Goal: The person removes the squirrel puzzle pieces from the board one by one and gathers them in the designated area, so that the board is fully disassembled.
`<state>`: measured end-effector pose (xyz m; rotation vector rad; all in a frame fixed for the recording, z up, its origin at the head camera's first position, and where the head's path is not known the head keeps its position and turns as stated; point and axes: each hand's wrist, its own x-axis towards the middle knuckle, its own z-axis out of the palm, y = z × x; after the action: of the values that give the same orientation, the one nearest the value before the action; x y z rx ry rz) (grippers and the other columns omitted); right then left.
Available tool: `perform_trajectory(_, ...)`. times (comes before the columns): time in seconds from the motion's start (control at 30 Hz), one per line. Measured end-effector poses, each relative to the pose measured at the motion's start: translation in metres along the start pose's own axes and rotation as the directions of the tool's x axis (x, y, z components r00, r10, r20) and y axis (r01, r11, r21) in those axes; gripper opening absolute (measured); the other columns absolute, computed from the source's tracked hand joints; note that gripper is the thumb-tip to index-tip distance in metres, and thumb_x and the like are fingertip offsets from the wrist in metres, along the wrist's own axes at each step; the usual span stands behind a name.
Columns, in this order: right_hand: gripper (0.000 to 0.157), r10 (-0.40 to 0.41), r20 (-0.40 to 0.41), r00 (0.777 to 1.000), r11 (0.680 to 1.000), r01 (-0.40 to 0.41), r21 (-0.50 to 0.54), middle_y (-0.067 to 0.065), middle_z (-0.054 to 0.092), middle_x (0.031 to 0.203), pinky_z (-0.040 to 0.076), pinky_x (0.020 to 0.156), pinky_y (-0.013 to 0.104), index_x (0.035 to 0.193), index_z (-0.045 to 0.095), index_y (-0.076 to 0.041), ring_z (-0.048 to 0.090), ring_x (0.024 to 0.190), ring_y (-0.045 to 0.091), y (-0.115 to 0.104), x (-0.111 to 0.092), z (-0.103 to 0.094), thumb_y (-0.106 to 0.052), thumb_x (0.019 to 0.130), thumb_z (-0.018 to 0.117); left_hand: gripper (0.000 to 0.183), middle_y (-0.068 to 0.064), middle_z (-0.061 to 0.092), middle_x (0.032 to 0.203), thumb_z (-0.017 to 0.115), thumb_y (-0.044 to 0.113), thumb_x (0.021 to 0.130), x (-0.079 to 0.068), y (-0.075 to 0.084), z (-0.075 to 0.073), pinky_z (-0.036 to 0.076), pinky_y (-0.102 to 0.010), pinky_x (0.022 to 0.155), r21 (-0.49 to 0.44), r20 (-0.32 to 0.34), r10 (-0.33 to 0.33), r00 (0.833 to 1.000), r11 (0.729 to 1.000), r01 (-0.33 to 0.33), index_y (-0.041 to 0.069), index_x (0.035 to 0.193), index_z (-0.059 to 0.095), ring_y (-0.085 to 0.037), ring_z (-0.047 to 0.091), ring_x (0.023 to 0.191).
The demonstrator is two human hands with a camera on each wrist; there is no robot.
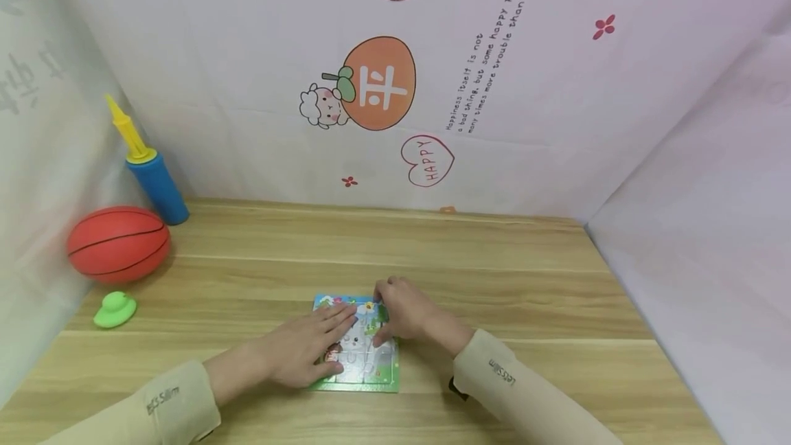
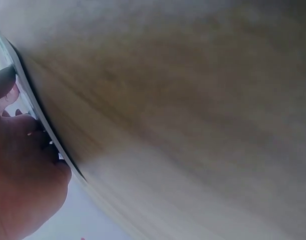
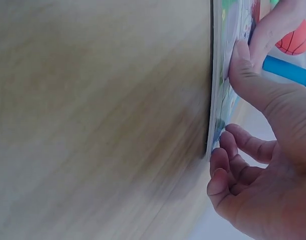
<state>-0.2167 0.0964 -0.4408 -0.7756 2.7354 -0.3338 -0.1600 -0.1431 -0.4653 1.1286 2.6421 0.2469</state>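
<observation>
A square jigsaw puzzle [image 1: 355, 386] with a white cartoon animal, a blue top border and a green bottom border lies flat on the table. My left hand [image 1: 299, 351] rests on its left side, fingers extended over the pieces. At the right side, my right hand [image 1: 408, 313] touches the board. In the right wrist view, the right thumb [image 3: 245, 75] lies on the picture while the bent fingers [image 3: 233, 155] meet the board near its far corner, with a gap between. The left wrist view catches only part of the left hand [image 2: 30, 175] beside the board edge.
On the wooden table [image 1: 531, 273], a red ball [image 1: 119, 244] with black lines sits at the left. A blue and yellow hand pump [image 1: 154, 184] leans against the wall behind it. Nearer is a small green toy [image 1: 115, 310]. Printed white cloth [image 1: 247, 88] walls surround the table.
</observation>
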Motion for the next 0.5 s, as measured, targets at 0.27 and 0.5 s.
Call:
perform_trajectory(0.27, 0.074, 0.016, 0.001, 1.000, 1.000, -0.016, 0.022, 0.011, 0.067, 0.121, 0.060, 0.102, 0.037, 0.126, 0.064, -0.007, 0.065, 0.112, 0.024, -0.0007, -0.0002, -0.0017, -0.042, 0.069, 0.096, 0.079, -0.009, 0.019, 0.176, 0.051, 0.052, 0.105, 0.0001, 0.0016, -0.0050, 0.028, -0.052, 0.132, -0.004, 0.006, -0.003, 1.000, 1.000, 0.003, 0.007, 0.165, 0.026, -0.030, 0.020, 0.164)
perform_trajectory(0.5, 0.070, 0.027, 0.017, 0.999, 0.999, -0.028, 0.024, 0.008, 0.066, 0.119, 0.059, 0.101, 0.037, 0.122, 0.066, -0.009, 0.063, 0.111, 0.022, -0.0029, -0.0003, -0.0012, -0.042, 0.068, 0.096, 0.079, -0.009, 0.020, 0.176, 0.052, 0.052, 0.105, -0.0011, 0.0018, -0.0032, 0.028, -0.053, 0.132, -0.006, 0.004, -0.006, 1.000, 1.000, 0.006, 0.007, 0.165, 0.027, -0.031, 0.022, 0.164)
